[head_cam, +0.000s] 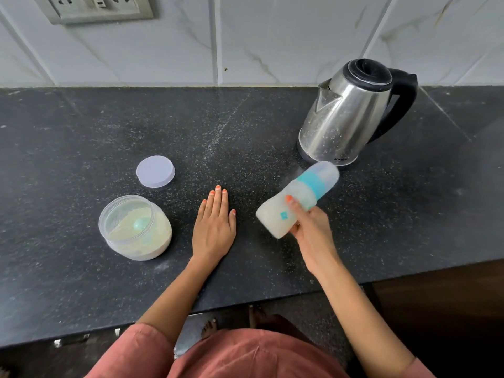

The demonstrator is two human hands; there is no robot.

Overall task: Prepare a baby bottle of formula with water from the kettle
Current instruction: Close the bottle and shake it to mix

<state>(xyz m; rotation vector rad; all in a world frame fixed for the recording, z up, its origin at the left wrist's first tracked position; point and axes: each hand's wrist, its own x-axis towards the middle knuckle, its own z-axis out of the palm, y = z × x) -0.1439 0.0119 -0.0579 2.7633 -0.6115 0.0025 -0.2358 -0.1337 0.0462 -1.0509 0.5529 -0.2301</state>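
Note:
My right hand (311,227) grips a baby bottle (275,214) above the counter. The bottle is tilted, its clear cap and teal collar pointing up and right toward the kettle, and it holds milky white liquid; it looks blurred. My left hand (214,227) lies flat on the dark counter, palm down, fingers together, holding nothing. A steel kettle (346,115) with a black lid and handle stands at the back right. A clear formula jar (135,227) stands open at the left, with pale powder and a teal scoop inside.
The jar's round white lid (155,171) lies flat behind the jar. The dark speckled counter (81,132) meets a white tiled wall with a socket plate (98,8) at the top left. The counter's front edge runs below my forearms.

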